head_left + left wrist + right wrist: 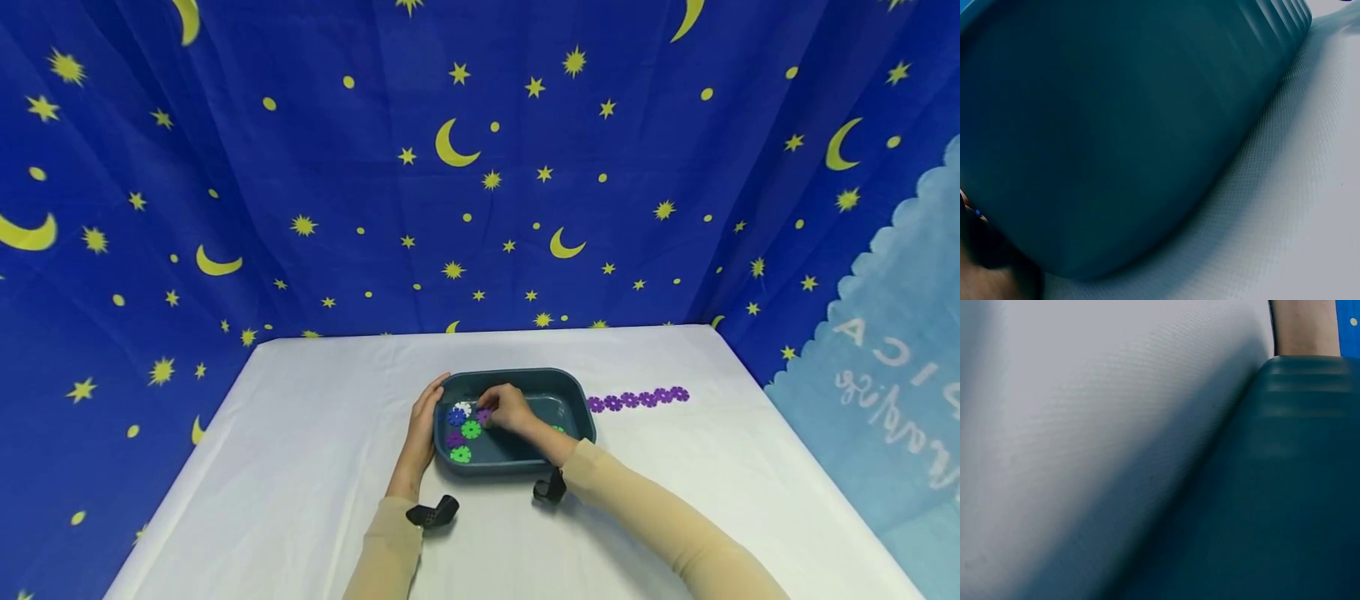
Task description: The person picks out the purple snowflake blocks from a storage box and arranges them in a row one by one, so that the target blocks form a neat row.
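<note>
A dark teal plastic bin stands on the white-covered table. Along its left outer wall rests my left hand, fingers extended up to the rim. My right hand reaches inside the bin and pinches a purple snowflake disc between thumb and fingers. To the left of that disc lie a blue disc, a white disc, green discs and another purple disc. The bin's outer wall fills much of the left wrist view, and the same wall shows in the right wrist view.
A chain of joined purple discs lies on the table right of the bin, its left end close to the rim. A green disc is partly hidden by my right forearm. Behind the table hangs a blue star-and-moon curtain.
</note>
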`<state>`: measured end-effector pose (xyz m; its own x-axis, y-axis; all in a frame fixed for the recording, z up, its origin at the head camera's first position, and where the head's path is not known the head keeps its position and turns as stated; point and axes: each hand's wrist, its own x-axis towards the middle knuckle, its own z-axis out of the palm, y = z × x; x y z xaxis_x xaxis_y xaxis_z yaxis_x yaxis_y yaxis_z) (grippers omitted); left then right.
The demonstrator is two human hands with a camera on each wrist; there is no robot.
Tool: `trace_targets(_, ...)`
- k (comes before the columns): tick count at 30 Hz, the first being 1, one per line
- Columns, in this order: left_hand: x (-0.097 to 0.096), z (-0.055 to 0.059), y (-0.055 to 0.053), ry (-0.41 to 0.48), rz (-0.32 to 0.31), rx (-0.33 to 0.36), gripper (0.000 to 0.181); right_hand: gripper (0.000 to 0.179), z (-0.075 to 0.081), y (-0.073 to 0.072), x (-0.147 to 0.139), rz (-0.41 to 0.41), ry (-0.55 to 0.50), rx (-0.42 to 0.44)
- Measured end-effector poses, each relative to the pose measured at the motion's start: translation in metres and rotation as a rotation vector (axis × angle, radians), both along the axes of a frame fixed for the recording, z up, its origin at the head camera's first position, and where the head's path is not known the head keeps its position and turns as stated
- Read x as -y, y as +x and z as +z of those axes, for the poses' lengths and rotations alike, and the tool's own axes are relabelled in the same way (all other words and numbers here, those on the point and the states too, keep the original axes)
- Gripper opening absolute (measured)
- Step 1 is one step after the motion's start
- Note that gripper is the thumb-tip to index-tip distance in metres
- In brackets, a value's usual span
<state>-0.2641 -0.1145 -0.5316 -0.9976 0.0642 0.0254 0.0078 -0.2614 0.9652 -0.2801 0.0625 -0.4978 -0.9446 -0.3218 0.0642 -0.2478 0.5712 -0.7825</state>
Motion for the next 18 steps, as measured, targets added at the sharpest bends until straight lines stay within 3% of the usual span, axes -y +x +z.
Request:
trace_targets(9,0.0,0.001,0.0,-0.015,-0.002,0.015,0.044,0.022,0.002,-0.001,-0.001,-0.02,-0.011,0.055)
trace_targets(16,-0.001,0.0,-0.001,-0.003,0.0,0.013,0.045,0.023,0.01,-0.002,-0.008,-0.071,-0.31,0.317)
trace_targets(18,-0.001,0.0,-0.001,-0.004,-0.002,0.013,0.045,0.025,0.012,-0.002,-0.013,-0.086,-0.367,0.339)
